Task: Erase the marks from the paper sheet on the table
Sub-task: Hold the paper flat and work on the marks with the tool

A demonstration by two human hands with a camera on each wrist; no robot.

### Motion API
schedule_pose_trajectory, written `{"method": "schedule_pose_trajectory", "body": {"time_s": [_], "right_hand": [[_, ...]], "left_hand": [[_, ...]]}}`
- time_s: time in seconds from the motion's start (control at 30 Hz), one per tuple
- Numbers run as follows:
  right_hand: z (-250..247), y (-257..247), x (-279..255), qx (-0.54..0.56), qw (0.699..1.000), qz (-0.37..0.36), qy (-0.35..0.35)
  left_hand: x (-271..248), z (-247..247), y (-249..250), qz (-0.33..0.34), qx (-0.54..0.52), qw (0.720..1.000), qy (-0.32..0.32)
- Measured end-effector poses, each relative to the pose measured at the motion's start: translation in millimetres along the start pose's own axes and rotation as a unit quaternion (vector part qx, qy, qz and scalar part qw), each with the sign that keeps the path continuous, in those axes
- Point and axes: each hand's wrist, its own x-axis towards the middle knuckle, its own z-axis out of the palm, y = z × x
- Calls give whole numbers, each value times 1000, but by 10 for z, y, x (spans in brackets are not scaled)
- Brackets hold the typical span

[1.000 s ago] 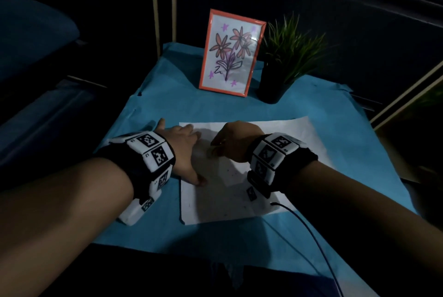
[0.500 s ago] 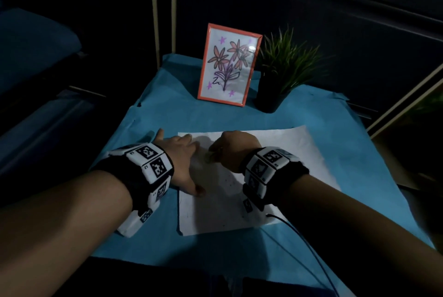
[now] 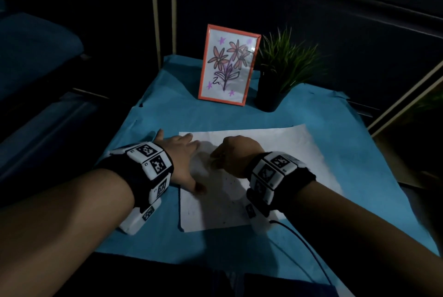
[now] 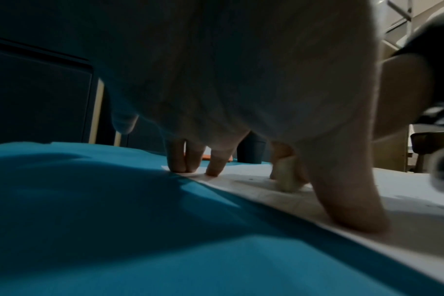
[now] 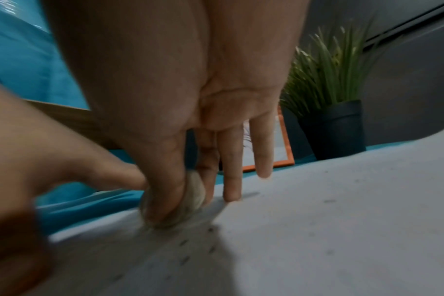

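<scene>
A white paper sheet (image 3: 282,143) lies on the blue table cover (image 3: 158,114), with small dark specks on its near half. My left hand (image 3: 182,160) lies flat on the sheet's left edge, fingers spread, thumb (image 4: 352,210) and fingertips (image 4: 180,160) pressing the paper sheet (image 4: 406,184) down. My right hand (image 3: 230,155) is over the sheet's upper left part and pinches a pale eraser (image 5: 190,200) between thumb and fingers, its lower end on the paper sheet (image 5: 342,210). The same eraser (image 4: 287,178) shows in the left wrist view, touching the sheet.
An orange-framed flower drawing (image 3: 227,64) stands at the back of the table, next to a small plant in a dark pot (image 3: 280,76). A black cable (image 3: 309,253) runs from my right wrist over the front edge. Dark furniture surrounds the table.
My right hand with the eraser has shifted slightly left on the sheet, toward my left hand. The left hand has stayed pressed on the paper; the head view has tilted a little.
</scene>
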Motion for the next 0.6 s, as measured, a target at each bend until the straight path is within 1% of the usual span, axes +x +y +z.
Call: {"method": "schedule_pose_trajectory", "body": {"time_s": [0.17, 0.2, 0.27, 0.33, 0.4, 0.47, 0.6], "right_hand": [[46, 67, -129, -12, 996, -17, -82], [35, 75, -132, -14, 996, -19, -84], [8, 76, -113, -8, 998, -14, -61], [4, 67, -82, -4, 1000, -8, -24], [33, 62, -95, -3, 1000, -8, -16], [61, 83, -159, -9, 999, -23, -35], [44, 168, -294, -7, 996, -40, -82]], "left_hand": [[14, 10, 1, -5, 7, 1000, -7], [10, 11, -3, -5, 5, 1000, -10], [-8, 13, -5, -5, -7, 1000, -11], [-18, 23, -7, -6, -23, 1000, 7], [-32, 44, -6, -6, -31, 999, 34], [-47, 44, -19, -8, -23, 999, 31], [-53, 45, -78, -10, -21, 1000, -21]]}}
